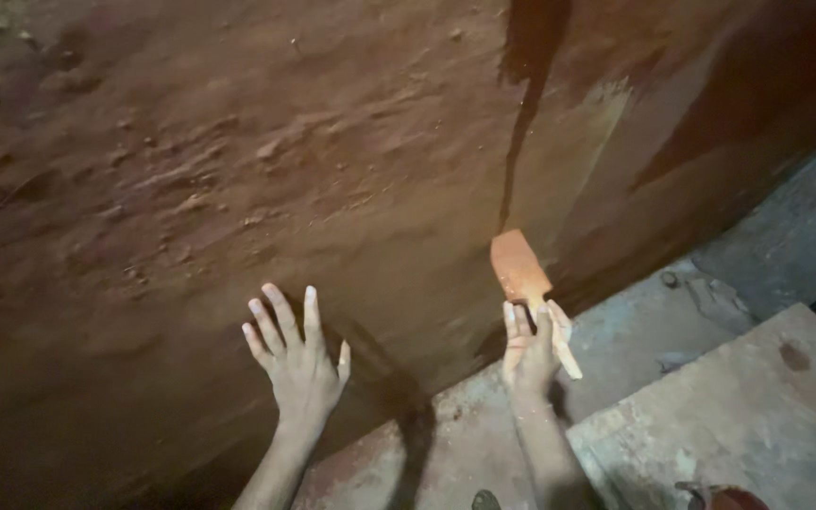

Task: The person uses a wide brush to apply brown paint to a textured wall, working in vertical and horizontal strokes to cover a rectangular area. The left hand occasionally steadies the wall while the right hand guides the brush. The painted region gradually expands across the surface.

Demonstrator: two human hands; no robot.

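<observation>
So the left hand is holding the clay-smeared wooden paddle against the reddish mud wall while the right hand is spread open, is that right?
Not quite: the hands are swapped. In the head view the right hand grips the clay-smeared wooden paddle at the reddish mud wall, while the left hand is the one spread open, fingers splayed.

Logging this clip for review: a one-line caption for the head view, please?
Right hand holds a clay-smeared wooden paddle by a reddish mud wall; left hand open, fingers spread.

Stained grey concrete floor (pixel 710 416) meets the reddish mud wall (pixel 238 189)
</observation>
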